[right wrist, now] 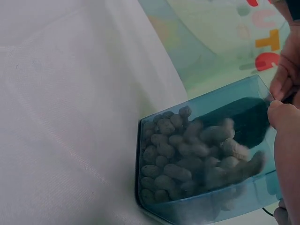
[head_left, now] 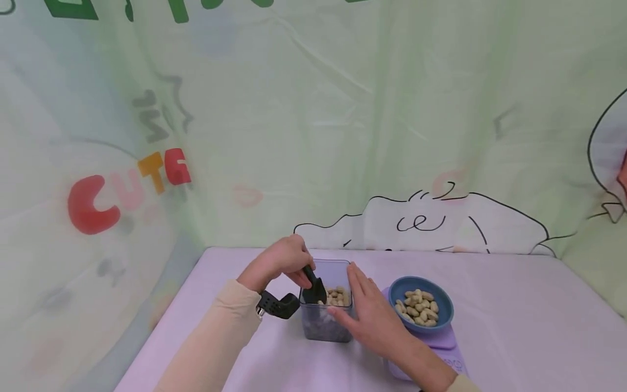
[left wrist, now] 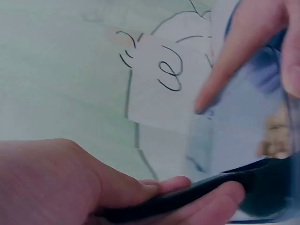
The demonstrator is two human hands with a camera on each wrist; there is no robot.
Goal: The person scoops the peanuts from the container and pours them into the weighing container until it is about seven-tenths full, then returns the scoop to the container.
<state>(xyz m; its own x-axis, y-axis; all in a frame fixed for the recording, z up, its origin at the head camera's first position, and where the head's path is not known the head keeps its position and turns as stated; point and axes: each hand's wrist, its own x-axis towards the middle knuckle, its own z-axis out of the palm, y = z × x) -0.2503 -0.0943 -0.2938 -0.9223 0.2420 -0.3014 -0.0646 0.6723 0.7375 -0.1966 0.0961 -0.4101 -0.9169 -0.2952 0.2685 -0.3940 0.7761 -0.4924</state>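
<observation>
My left hand (head_left: 289, 260) grips the handle of a black scoop (head_left: 314, 291), its blade tilted down inside a clear bluish plastic container (head_left: 327, 326). Unshelled peanuts (right wrist: 183, 159) fill the lower part of the container, with the scoop's dark blade against them near one wall. My right hand (head_left: 367, 313) rests against the container's right side, fingers straight along the wall and thumb at the front rim. In the left wrist view, the scoop handle (left wrist: 173, 199) lies between the thumb and fingers.
Right of the container, a blue bowl (head_left: 446, 305) of peanuts sits on a lilac kitchen scale (head_left: 453, 356), close beside my right forearm. A pale cloth covers the table (head_left: 519, 321). Behind it hangs a printed light-green curtain (head_left: 294, 136).
</observation>
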